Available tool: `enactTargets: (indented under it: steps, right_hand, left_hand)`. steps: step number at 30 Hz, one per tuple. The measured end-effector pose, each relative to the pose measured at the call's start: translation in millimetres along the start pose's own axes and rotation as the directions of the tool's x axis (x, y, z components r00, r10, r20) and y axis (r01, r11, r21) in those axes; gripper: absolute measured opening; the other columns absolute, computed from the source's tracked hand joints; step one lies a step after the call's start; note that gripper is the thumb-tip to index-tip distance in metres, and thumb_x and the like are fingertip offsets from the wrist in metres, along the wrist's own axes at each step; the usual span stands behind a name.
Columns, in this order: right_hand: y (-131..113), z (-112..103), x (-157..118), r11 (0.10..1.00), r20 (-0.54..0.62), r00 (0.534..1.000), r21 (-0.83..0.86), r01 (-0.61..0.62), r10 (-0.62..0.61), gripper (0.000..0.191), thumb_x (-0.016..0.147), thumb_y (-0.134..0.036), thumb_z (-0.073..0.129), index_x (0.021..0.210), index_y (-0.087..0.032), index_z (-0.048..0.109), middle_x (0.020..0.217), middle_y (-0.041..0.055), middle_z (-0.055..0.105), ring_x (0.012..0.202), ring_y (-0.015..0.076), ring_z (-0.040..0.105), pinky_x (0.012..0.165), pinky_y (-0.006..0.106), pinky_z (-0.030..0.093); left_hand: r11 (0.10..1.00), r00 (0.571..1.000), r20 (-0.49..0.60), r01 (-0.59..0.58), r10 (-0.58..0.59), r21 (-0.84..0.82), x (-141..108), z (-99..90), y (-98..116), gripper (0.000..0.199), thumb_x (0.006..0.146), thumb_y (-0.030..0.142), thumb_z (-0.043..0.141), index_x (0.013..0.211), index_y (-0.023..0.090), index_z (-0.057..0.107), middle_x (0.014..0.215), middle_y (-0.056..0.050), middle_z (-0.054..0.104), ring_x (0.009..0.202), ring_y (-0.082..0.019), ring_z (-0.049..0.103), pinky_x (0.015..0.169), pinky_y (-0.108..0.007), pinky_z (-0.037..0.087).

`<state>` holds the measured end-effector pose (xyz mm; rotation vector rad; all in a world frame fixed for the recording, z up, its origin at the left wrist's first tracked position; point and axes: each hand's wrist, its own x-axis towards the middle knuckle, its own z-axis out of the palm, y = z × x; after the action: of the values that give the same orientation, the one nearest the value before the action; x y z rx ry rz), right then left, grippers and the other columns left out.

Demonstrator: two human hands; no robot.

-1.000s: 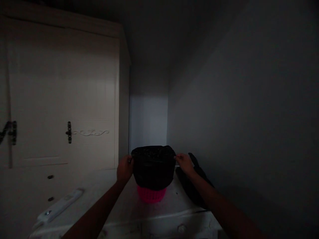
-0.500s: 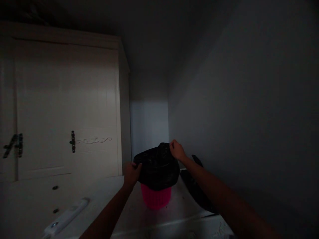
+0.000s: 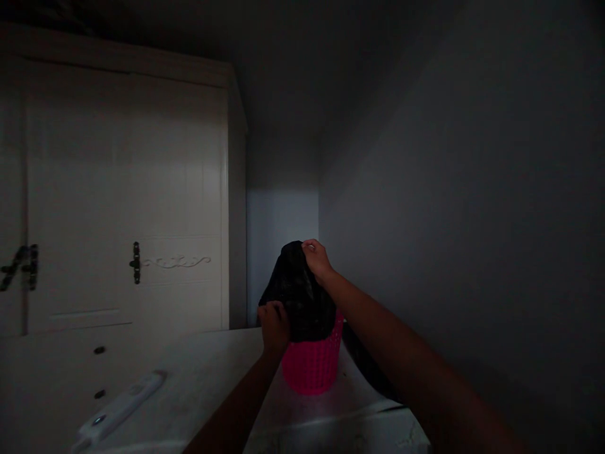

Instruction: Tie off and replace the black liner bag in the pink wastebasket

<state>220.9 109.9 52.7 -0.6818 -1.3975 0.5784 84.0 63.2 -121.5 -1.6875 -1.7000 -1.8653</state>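
A black plastic bag (image 3: 300,302) hangs over the near side and top of a pink basket (image 3: 312,366), whose lattice wall shows below it and at the right. My left hand (image 3: 275,325) is closed on the bag's lower left edge. Higher up, my right hand (image 3: 316,257) pinches the bag's top edge and holds it raised above the basket. The basket stands upright on a white surface (image 3: 227,359). Its rim is mostly hidden by the bag.
Behind my right forearm lies another black item (image 3: 368,366), partly hidden, against the grey wall (image 3: 449,221). A long white object (image 3: 120,407) is at the left of the surface. A white wardrobe (image 3: 179,189) with dark handles stands at the back left. The room is dim.
My right hand has lifted the bag's edge higher and a little to the left. My left hand has moved right with its edge. More of the pink basket shows.
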Motion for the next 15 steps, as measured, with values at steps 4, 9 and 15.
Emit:
enactTargets:
  steps: [4, 9, 15]
  right_hand:
    - [-37, 7, 8, 0.976, 0.083, 0.995, 0.215, 0.037, -0.056, 0.022, 0.082, -0.043, 0.062, 0.092, -0.024, 0.059, 0.078, -0.0046, 0.062, 0.072, 0.0136, 0.056, 0.070, 0.024, 0.044]
    - [-79, 5, 19, 0.919, 0.153, 0.974, 0.383, 0.096, -0.165, 0.022, 0.081, -0.040, 0.069, 0.092, -0.025, 0.059, 0.080, -0.0055, 0.062, 0.072, 0.0117, 0.055, 0.069, 0.023, 0.044]
    - [-96, 2, 17, 0.875, 0.260, 0.953, 0.485, 0.012, -0.157, 0.025, 0.084, -0.044, 0.073, 0.093, -0.027, 0.057, 0.091, -0.0052, 0.067, 0.084, 0.0131, 0.062, 0.078, 0.027, 0.051]
  left_hand:
    - [0.999, 1.000, 0.007, -0.027, 0.027, 0.024, 9, -8.6, 1, 0.021, 0.096, 0.020, 0.038, 0.099, 0.021, 0.059, 0.099, -0.011, 0.062, 0.099, -0.027, 0.059, 0.095, -0.046, 0.050]
    - [1.000, 0.989, -0.150, 0.019, -0.015, 0.024, 34, -42.4, 1, 0.025, 0.097, 0.022, 0.035, 0.103, 0.020, 0.059, 0.103, -0.011, 0.063, 0.105, -0.027, 0.058, 0.099, -0.045, 0.048]
    - [0.999, 0.860, -0.510, 0.036, -0.020, 0.022, 69, -104.6, -3, 0.035, 0.097, 0.020, 0.033, 0.118, 0.013, 0.061, 0.109, -0.012, 0.054, 0.113, -0.027, 0.052, 0.107, -0.046, 0.045]
